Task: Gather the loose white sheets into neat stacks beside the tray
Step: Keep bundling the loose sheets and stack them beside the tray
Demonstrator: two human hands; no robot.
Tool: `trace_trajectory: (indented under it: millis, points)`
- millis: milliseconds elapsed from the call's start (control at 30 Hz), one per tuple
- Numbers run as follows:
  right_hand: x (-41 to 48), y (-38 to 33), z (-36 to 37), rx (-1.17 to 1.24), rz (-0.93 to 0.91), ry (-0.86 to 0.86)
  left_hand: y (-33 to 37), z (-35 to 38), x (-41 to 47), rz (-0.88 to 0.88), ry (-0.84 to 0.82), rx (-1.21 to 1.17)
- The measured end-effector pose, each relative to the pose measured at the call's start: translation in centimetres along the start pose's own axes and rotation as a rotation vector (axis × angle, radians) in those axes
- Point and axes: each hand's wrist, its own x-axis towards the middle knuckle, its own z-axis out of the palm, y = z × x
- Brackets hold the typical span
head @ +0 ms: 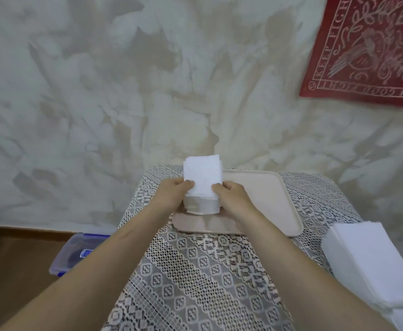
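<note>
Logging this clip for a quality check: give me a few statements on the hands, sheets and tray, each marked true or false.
1. The left hand and right hand both grip one stack. True.
2. That stack is at the right end of the tray. False: it is at the tray's left end.
3. A second stack lies on the table, right of the tray. True.
4. The tray is red. False: it is beige; the red thing is a cloth on the wall.
5. A plastic box stands on the table. False: it is on the floor, left of the table.
</note>
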Motion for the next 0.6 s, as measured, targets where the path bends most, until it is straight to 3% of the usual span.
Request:
trace_trajectory:
  millis: [233,400,500,600]
  points:
    - [1.6,1.7,0.6,-0.094,-0.033,-0.019,-1.3,0.0,1.4,0.077,-0.003,0.099]
    - [0.5,1.5,-0.3,-0.131,-0.052,-0.011,-1.6,-0.3,-0.5,0.174,0.119,0.254]
    - [-2.6,1.1,-1.4,-0.302,-0.140,0.036,-2.5,-1.0,-3.7,0.280,0.262,0.397]
    - [-5.2,1.8,-2.4,-0.564,-0.238,0.010,-3.5,-1.5,-6.2,0.419,0.283,0.567]
